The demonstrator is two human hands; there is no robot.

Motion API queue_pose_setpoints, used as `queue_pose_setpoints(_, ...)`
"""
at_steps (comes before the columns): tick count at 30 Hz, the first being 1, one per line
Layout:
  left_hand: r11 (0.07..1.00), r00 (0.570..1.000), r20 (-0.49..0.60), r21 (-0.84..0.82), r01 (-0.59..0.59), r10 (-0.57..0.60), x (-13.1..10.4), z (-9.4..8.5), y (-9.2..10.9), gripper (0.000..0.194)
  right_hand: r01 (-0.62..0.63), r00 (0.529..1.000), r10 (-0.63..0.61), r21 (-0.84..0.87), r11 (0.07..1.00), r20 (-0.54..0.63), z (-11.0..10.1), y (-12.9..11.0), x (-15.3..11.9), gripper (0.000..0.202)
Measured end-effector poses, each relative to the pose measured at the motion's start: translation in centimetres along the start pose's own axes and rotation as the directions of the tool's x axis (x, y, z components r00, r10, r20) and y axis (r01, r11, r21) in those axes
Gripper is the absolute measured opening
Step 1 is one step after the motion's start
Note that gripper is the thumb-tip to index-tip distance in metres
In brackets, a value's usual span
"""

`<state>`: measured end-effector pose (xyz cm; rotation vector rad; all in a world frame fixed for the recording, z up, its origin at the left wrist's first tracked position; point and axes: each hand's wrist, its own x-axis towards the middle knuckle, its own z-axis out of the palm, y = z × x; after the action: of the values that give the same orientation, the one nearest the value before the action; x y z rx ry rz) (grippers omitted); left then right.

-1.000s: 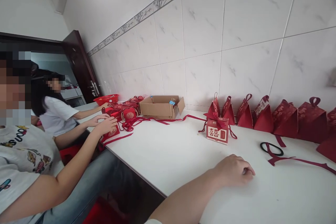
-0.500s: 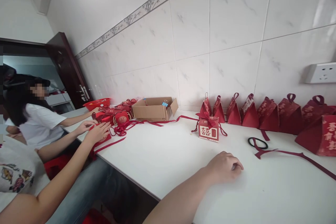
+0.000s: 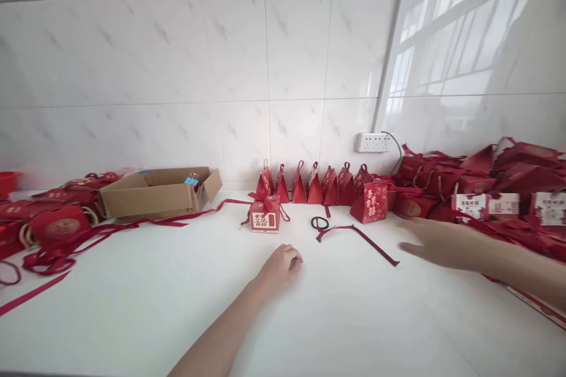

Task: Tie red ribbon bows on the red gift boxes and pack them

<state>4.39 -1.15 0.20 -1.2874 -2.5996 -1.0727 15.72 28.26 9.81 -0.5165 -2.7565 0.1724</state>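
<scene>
My left hand (image 3: 279,268) rests on the white table with its fingers loosely curled, and I see nothing in them. Just beyond it stands a small red gift box (image 3: 265,216) with a ribbon bow and a white label. My right hand (image 3: 427,241) is over the table at the right, slightly blurred, its fingers stretched out and thumb apart, holding nothing. It is nearest a red triangular gift box (image 3: 370,202) and the pile of red gift boxes (image 3: 446,179). Between the hands lie a black hair tie (image 3: 319,222) and a dark red ribbon (image 3: 371,242).
Several red triangular boxes (image 3: 315,188) stand in a row along the tiled wall. At the left are an open cardboard box (image 3: 145,197), more red boxes (image 3: 62,225) and loose ribbon (image 3: 48,259). A power socket (image 3: 374,142) is on the wall.
The view has swung to the right, so the neighbouring people have left it. My right hand and the pile of boxes have come into view. My left hand keeps its place on the table.
</scene>
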Motion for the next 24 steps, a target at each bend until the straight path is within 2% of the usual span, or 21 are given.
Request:
queue_pose_setpoints(1, 1.000, 1.000, 0.000, 0.005, -0.001, 0.001, 0.0, -0.1, 0.1, 0.022, 0.085, 0.984, -0.079, -0.033, 0.996, 0.157, 0.0, -2.1, 0.4, 0.029)
queue_pose_setpoints(3, 1.000, 1.000, 0.000, 0.004, 0.008, -0.008, 0.0, -0.2, 0.0, 0.022, 0.235, 0.899, -0.199, -0.046, 0.971, 0.391, 0.9, -6.9, 2.2, 0.041)
queue_pose_setpoints(4, 1.000, 1.000, -0.002, -0.003, 0.016, -0.016, 0.1, -0.3, -0.1, 0.022, 0.265, 0.879, -0.225, -0.038, 0.964, 0.421, 1.8, -9.3, 3.4, 0.048)
queue_pose_setpoints(6, 0.999, 0.999, -0.021, -0.027, 0.036, -0.036, 0.3, -0.4, -0.5, 0.021, 0.266, 0.883, -0.237, -0.016, 0.964, 0.405, 4.0, -13.5, 6.1, 0.058)
queue_pose_setpoints(9, 0.995, 0.993, -0.088, -0.068, 0.073, -0.079, 1.0, -0.7, -1.5, 0.022, 0.210, 0.895, -0.190, -0.005, 0.978, 0.403, 7.1, -17.3, 10.0, 0.060)
queue_pose_setpoints(13, 0.996, 0.992, -0.105, -0.068, 0.064, -0.071, 1.6, -0.6, -2.7, 0.020, 0.143, 0.943, -0.152, 0.051, 0.988, 0.297, 9.5, -19.2, 14.5, 0.051)
queue_pose_setpoints(17, 0.993, 0.992, -0.078, -0.077, 0.092, -0.098, 1.7, -0.4, -3.2, 0.019, 0.079, 0.987, -0.094, 0.112, 0.991, 0.132, 10.9, -19.1, 17.8, 0.044)
queue_pose_setpoints(20, 0.988, 0.989, -0.077, -0.089, 0.123, -0.130, 1.7, -0.2, -3.4, 0.020, 0.053, 0.997, -0.061, 0.140, 0.989, 0.052, 11.3, -18.4, 19.5, 0.033)
queue_pose_setpoints(24, 0.988, 0.989, -0.060, -0.084, 0.128, -0.133, 1.7, 0.2, -3.5, 0.019, 0.039, 0.999, -0.036, 0.156, 0.987, -0.021, 10.5, -17.9, 20.7, 0.027)
